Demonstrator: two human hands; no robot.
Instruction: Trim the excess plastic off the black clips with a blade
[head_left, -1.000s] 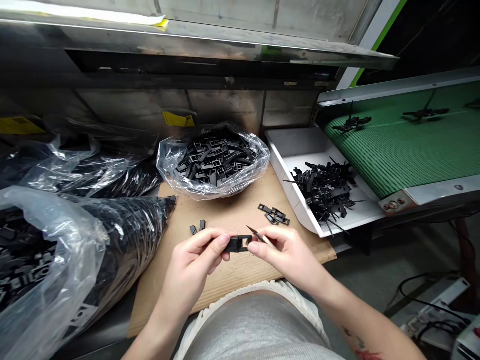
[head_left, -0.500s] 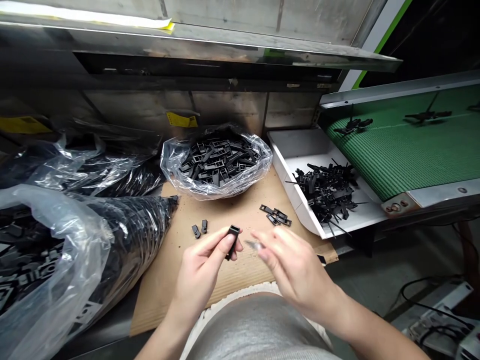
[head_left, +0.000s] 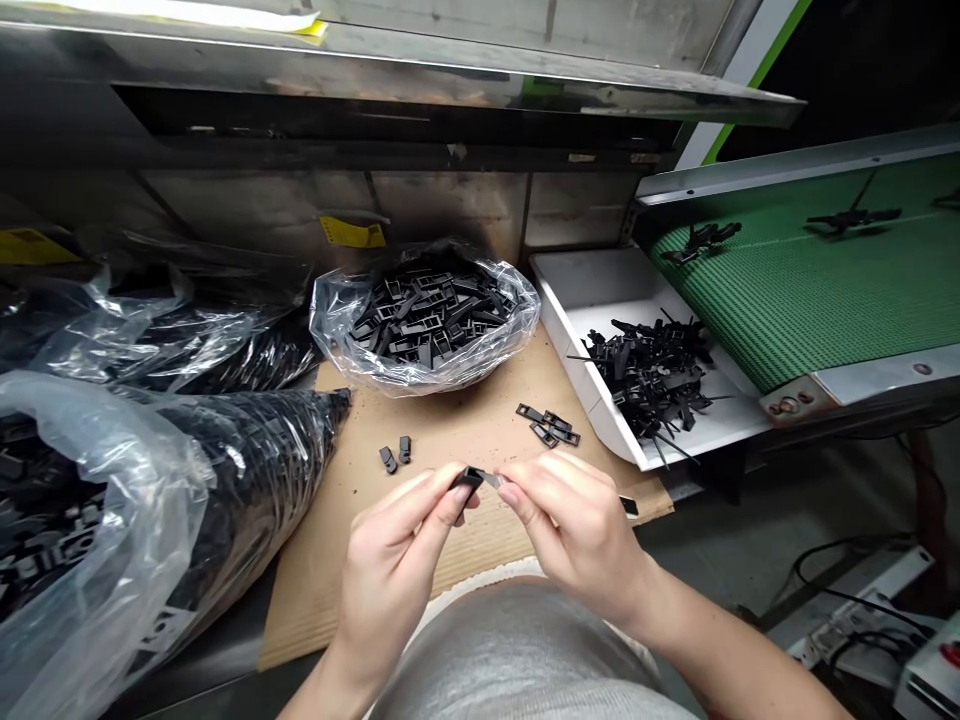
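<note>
Between thumb and fingers, my left hand (head_left: 401,550) holds a small black plastic part (head_left: 468,480) above the cardboard sheet (head_left: 315,590). My right hand (head_left: 577,520) pinches a thin blade (head_left: 491,480), whose tip touches or nearly touches the upper end of the part. A dark handle end (head_left: 628,506) sticks out behind my right hand. Two small black pieces (head_left: 396,454) lie on the cardboard beyond my left hand. Several flat black frames (head_left: 548,425) lie in a group beyond my right hand.
Behind is a clear bag (head_left: 337,350) full of black parts. At left stands a larger plastic bag (head_left: 172,520) of black pieces. A white tray (head_left: 585,385) with black parts stands at right, beside a green conveyor belt (head_left: 810,290) carrying a few pieces.
My right hand has moved left, bringing the blade from beside the black part to its end. My left hand has tilted the part. The camera view has shifted slightly.
</note>
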